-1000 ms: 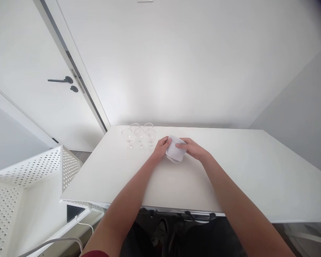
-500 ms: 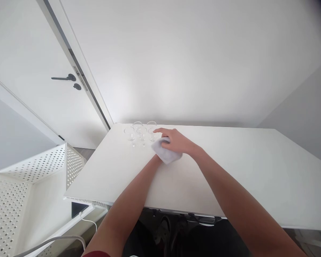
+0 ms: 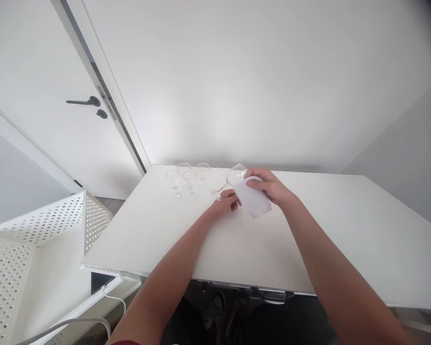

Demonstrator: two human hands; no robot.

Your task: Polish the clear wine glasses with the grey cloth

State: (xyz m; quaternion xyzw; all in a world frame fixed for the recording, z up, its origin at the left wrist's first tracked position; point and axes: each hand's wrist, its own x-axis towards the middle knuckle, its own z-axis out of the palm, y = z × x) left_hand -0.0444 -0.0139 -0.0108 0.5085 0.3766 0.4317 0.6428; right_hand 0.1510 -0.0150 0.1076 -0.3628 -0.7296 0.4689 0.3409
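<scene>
A clear stemmed glass (image 3: 231,177) is tilted above the table, its bowl up to the right and its foot down to the left. My left hand (image 3: 230,201) is closed around the stem, low over the tabletop. In my right hand (image 3: 269,184) is a white cloth (image 3: 253,199), pinched between thumb and fingers, its loose end hanging down. The fingers and cloth are against the side of the bowl, partly covering it. Several similar clear glasses (image 3: 189,176) stand upright in a cluster to the left of my hands.
The white table (image 3: 158,215) runs along a white wall (image 3: 255,96). A white perforated bin (image 3: 61,258) and a cable (image 3: 75,320) are at the lower left. Behind stands a door with a dark handle (image 3: 83,101). A dark area lies below the table's front edge.
One glass has left the cluster and is now tilted between my hands. My right hand and the cloth have moved right, and my left hand has come into view from behind the cloth.
</scene>
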